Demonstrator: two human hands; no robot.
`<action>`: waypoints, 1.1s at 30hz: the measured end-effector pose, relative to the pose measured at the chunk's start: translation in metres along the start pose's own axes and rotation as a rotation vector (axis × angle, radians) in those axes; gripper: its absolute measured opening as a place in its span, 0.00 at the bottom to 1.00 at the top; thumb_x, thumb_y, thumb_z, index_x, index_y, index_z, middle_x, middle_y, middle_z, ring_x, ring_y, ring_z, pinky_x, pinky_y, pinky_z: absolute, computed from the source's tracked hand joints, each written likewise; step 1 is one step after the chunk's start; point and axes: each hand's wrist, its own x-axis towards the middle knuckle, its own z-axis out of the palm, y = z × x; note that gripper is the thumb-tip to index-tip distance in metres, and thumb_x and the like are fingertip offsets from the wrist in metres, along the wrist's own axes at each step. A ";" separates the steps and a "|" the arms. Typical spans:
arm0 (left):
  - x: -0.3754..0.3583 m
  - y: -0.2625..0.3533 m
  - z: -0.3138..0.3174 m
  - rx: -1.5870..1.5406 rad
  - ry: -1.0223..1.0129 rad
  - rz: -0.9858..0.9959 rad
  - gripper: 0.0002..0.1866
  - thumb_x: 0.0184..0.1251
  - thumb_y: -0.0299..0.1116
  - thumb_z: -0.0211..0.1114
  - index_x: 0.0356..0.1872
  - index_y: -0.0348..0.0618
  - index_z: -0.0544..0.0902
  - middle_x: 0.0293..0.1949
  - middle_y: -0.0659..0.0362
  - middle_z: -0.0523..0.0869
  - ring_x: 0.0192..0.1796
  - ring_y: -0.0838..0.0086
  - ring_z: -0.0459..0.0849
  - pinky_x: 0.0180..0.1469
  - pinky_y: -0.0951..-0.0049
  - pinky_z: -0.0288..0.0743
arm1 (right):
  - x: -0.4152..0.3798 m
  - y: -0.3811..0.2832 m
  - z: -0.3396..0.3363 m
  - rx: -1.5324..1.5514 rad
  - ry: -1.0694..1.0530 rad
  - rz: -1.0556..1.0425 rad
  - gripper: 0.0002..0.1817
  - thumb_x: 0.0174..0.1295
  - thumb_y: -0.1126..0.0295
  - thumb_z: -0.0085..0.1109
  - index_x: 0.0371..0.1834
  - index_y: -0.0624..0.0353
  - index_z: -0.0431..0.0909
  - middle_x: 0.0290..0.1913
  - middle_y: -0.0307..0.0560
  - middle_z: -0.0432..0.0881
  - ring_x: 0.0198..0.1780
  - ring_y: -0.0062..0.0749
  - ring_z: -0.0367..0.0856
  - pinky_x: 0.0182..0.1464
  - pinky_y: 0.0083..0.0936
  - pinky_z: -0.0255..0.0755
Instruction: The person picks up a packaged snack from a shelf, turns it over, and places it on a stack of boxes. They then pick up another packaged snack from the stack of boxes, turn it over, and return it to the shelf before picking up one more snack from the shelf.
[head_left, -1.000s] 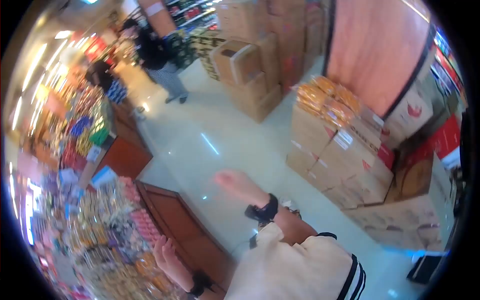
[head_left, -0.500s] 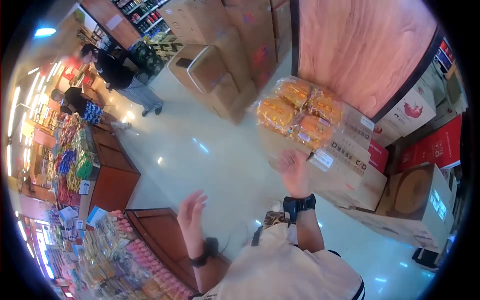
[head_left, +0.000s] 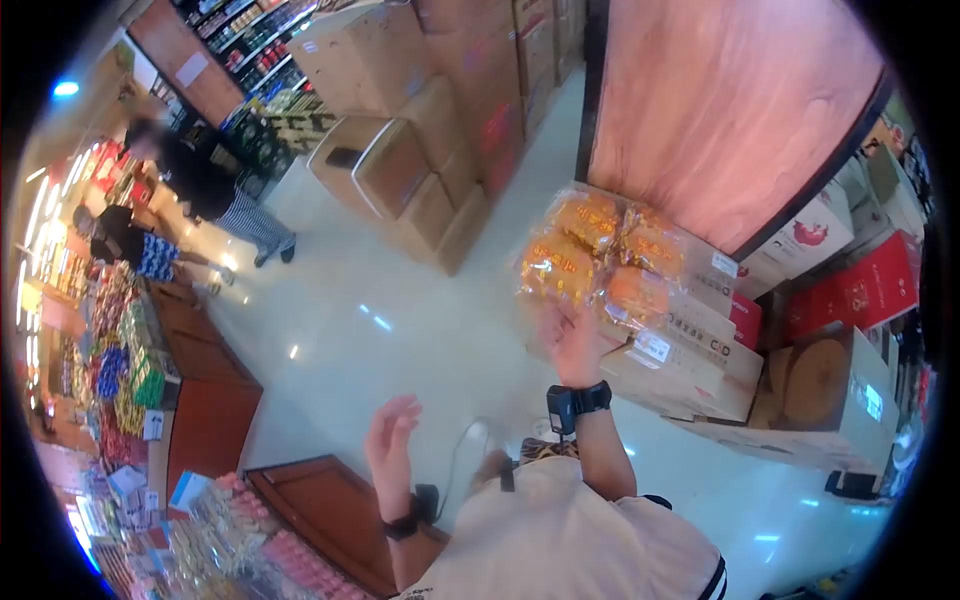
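My right hand [head_left: 572,348] is raised at the near edge of several clear plastic packs [head_left: 562,268] of round orange-brown food with yellow print. Its fingers are spread, a little blurred, and overlap the lower edge of the packs in this view. The packs lie side by side on pale cardboard cartons [head_left: 700,335]. Lower and to the left, my left hand [head_left: 390,440] hangs over the floor, fingers stretched and slightly curved, with nothing in it. Both wrists wear black bands, the right one [head_left: 578,402] carrying a small box.
A wood-grain panel [head_left: 730,90] rises behind the packs. Stacked brown cartons [head_left: 400,165] stand ahead, and an open carton [head_left: 850,400] sits at right. Wooden display stands [head_left: 320,510] with bagged goods line the left. Two people [head_left: 195,185] are at the far left on the shiny floor [head_left: 370,280].
The view has shifted a little. My right hand is now closer to the packs, its fingers overlapping their edge. My left hand stays raised and empty. The scene at left has slid leftward.
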 end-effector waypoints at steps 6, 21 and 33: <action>0.062 0.015 -0.013 -0.039 -0.214 0.090 0.14 0.74 0.31 0.55 0.56 0.36 0.77 0.55 0.53 0.83 0.54 0.67 0.83 0.55 0.70 0.75 | -0.009 0.028 0.024 -0.202 0.186 -0.318 0.21 0.72 0.54 0.48 0.55 0.60 0.73 0.50 0.41 0.76 0.46 0.30 0.75 0.43 0.27 0.76; 0.095 -0.032 -0.022 -0.217 -0.474 -0.079 0.30 0.73 0.30 0.56 0.73 0.43 0.57 0.64 0.53 0.73 0.61 0.69 0.76 0.58 0.68 0.73 | -0.068 0.043 0.068 -0.693 0.163 -0.454 0.23 0.75 0.61 0.43 0.66 0.64 0.69 0.58 0.47 0.72 0.55 0.33 0.77 0.55 0.33 0.78; 0.131 -0.003 0.020 -0.258 -0.231 -0.112 0.39 0.73 0.36 0.61 0.75 0.42 0.47 0.61 0.46 0.76 0.60 0.65 0.78 0.61 0.64 0.73 | -0.003 -0.018 0.085 -0.687 -0.493 -0.278 0.28 0.56 0.78 0.52 0.64 0.58 0.68 0.55 0.46 0.77 0.48 0.32 0.79 0.48 0.31 0.78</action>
